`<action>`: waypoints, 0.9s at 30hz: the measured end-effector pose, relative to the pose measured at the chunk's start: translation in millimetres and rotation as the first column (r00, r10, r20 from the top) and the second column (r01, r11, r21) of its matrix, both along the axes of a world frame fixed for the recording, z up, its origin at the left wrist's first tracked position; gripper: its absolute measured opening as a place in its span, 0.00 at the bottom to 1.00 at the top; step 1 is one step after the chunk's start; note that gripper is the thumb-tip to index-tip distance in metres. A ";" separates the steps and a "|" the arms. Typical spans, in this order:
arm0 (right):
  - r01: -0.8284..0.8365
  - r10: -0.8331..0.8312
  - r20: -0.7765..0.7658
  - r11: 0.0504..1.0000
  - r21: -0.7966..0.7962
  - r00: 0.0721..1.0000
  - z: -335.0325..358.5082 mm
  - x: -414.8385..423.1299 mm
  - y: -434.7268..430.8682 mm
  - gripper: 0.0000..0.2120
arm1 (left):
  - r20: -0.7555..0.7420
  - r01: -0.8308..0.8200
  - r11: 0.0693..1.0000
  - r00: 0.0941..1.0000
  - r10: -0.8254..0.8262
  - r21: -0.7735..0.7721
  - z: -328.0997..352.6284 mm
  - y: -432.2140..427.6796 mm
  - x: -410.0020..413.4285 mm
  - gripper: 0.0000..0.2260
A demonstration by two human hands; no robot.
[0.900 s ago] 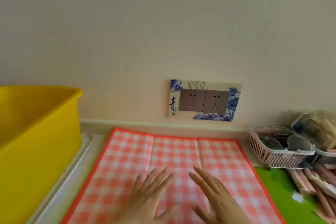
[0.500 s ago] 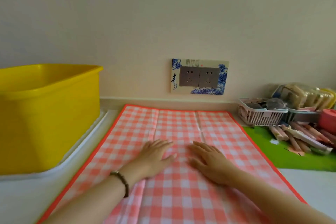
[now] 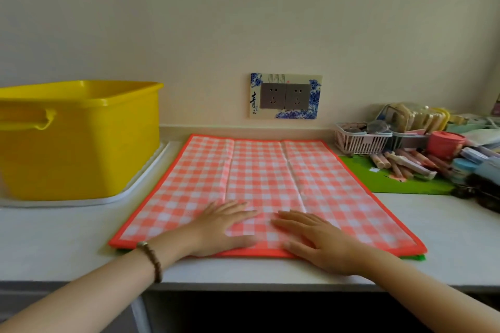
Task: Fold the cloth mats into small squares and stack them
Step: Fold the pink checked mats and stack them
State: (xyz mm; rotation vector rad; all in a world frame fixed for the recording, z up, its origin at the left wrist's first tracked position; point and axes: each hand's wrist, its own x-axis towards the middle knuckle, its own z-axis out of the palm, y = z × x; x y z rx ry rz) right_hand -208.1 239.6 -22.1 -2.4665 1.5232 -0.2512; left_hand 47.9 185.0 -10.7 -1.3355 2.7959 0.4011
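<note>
An orange-and-white checked cloth mat with an orange border lies spread flat on the white counter, two lengthwise creases running through it. My left hand lies palm down on its near middle, fingers straight. Beside it, my right hand presses flat on the near edge of the mat. A green mat peeks out from under the checked mat's near right corner. Another green mat lies to the right under clutter.
A big yellow tub stands on a white tray at the left. At the right back sit a pink basket, a red lidded pot and several tubes and packets. The counter's front edge runs just below my hands.
The view has pulled back and tilted down, so the mat's near edge and the counter front now show. Both hands have slid toward me along the mat and stay flat on it.
</note>
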 end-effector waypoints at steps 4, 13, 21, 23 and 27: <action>-0.001 0.001 0.004 1.000 -0.031 1.000 1.6 -0.6 12.2 0.31 | -0.066 0.016 0.999 0.998 -0.013 0.046 0.1 8.5 12.9 0.35; 0.005 -0.008 0.109 0.999 0.032 0.994 9.9 1.2 15.7 0.22 | -0.239 0.022 0.989 0.971 0.013 0.144 1.0 10.9 18.8 0.31; -0.018 -0.001 0.186 0.994 0.104 0.983 12.8 -2.0 12.8 0.25 | -0.352 0.015 0.977 0.934 0.063 0.214 2.2 13.8 20.6 0.25; -0.018 -0.006 0.197 0.993 0.119 0.980 14.0 -1.9 13.3 0.26 | -0.374 0.014 0.973 0.924 0.076 0.231 3.1 13.8 21.3 0.23; -0.025 -0.025 0.275 0.984 0.178 0.961 17.5 -1.8 14.6 0.21 | -0.402 0.002 0.970 0.910 0.099 0.245 9.6 16.9 23.7 0.19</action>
